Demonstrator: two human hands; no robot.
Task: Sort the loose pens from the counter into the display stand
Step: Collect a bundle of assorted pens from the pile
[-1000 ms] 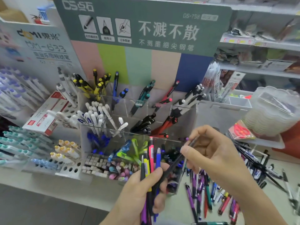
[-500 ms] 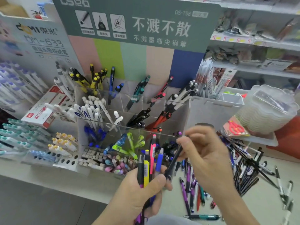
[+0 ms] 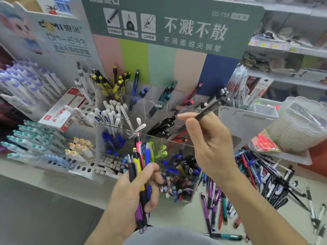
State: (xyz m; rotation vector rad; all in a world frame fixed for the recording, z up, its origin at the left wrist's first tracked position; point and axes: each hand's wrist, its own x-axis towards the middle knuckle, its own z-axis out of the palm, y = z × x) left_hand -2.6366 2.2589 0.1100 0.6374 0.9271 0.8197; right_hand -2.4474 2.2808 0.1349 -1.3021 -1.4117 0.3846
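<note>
Left hand (image 3: 134,195) grips a pen bunch (image 3: 141,167) before the stand (image 3: 159,110); right hand (image 3: 210,144) pinches a black pen (image 3: 210,107) above it.

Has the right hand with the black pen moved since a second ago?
Yes. The right hand has lifted the black pen away from the left hand and its bundle, up and back toward the display stand rear compartments.
</note>
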